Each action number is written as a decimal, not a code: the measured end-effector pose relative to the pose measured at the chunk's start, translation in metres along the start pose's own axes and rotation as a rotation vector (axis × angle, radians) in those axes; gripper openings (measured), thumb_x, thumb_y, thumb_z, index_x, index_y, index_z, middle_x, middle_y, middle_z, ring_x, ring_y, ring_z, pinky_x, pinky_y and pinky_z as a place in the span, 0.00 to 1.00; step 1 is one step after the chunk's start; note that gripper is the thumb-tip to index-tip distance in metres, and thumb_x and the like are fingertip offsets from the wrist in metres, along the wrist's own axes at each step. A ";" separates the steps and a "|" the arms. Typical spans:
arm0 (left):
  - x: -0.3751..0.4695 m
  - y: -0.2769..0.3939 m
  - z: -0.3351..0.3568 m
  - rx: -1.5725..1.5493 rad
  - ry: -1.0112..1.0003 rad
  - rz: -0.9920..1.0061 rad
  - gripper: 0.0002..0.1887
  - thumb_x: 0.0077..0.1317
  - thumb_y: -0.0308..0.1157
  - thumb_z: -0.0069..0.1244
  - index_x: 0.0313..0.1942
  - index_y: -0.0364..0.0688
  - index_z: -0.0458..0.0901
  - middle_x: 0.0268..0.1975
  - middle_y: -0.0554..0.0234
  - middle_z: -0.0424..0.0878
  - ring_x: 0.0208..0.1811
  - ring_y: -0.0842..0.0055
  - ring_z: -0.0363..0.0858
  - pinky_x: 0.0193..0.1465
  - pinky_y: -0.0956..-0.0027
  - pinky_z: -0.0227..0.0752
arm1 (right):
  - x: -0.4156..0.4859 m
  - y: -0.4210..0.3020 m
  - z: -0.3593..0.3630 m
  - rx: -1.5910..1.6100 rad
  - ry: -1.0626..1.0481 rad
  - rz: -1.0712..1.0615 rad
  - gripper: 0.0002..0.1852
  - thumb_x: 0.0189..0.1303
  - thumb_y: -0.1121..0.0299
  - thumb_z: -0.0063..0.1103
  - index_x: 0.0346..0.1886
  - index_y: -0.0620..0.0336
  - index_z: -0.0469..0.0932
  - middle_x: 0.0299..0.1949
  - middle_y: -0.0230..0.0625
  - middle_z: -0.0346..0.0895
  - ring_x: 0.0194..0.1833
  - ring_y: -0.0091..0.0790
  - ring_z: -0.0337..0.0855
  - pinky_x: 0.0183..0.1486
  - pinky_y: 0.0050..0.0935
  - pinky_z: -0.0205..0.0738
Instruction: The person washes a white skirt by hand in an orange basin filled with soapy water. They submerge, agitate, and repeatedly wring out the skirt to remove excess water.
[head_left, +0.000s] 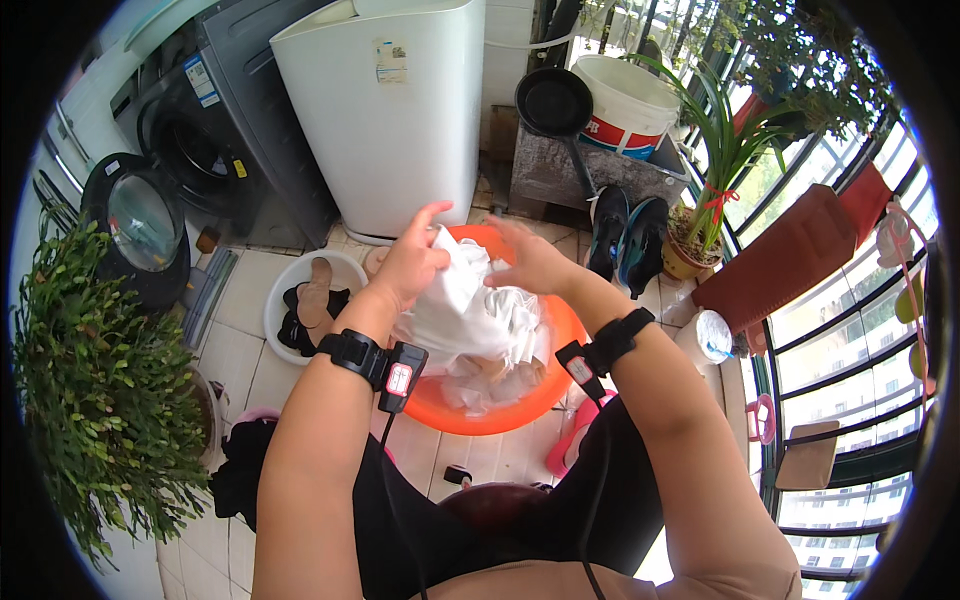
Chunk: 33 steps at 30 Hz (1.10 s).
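Note:
An orange plastic basin (480, 424) stands on the tiled floor between the person's knees. White wet-looking cloth (457, 315) is heaped in it, partly under cloudy water. My left hand (416, 259) is over the basin's far left side, with a raised fold of the white cloth at its fingers; whether they pinch it is hard to tell. My right hand (529, 259) hovers above the far right part of the cloth, fingers spread, holding nothing. Each wrist bears a black strap with a small cabled device.
A white basin (274, 322) with dark and beige items stands left of the orange one. Beyond are an open washing machine (195, 157), a white appliance (382, 127), a bucket (630, 97), a black pan (553, 103), sneakers (626, 236) and potted plants (105, 375).

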<state>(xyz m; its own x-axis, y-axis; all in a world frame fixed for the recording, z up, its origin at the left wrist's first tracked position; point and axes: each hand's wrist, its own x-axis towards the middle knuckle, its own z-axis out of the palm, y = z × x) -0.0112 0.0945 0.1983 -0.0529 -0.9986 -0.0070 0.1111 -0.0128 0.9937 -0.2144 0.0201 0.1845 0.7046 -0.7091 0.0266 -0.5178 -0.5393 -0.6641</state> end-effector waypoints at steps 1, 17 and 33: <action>-0.003 0.004 0.005 0.112 -0.080 -0.020 0.35 0.47 0.14 0.37 0.61 0.36 0.63 0.43 0.57 0.76 0.42 0.75 0.74 0.51 0.72 0.69 | 0.001 0.003 0.002 0.131 -0.001 -0.011 0.52 0.43 0.60 0.73 0.70 0.61 0.51 0.67 0.51 0.56 0.66 0.44 0.60 0.67 0.33 0.54; -0.018 0.035 0.001 0.434 -0.115 0.141 0.23 0.49 0.32 0.62 0.46 0.33 0.77 0.41 0.53 0.82 0.42 0.73 0.80 0.49 0.70 0.71 | -0.006 -0.020 -0.009 1.092 -0.102 -0.061 0.29 0.46 0.78 0.65 0.55 0.64 0.69 0.49 0.38 0.75 0.50 0.31 0.75 0.55 0.30 0.68; -0.014 0.018 -0.006 0.104 -0.245 0.003 0.28 0.55 0.27 0.58 0.57 0.35 0.68 0.51 0.62 0.77 0.52 0.78 0.73 0.59 0.70 0.64 | -0.013 -0.044 -0.004 0.306 0.108 -0.213 0.25 0.48 0.75 0.64 0.52 0.65 0.71 0.47 0.43 0.78 0.51 0.40 0.77 0.55 0.33 0.68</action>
<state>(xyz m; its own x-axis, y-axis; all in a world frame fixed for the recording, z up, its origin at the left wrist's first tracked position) -0.0026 0.1084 0.2161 -0.2926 -0.9562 0.0107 0.0093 0.0083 0.9999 -0.2027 0.0515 0.2163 0.7170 -0.6483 0.2561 -0.1845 -0.5309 -0.8271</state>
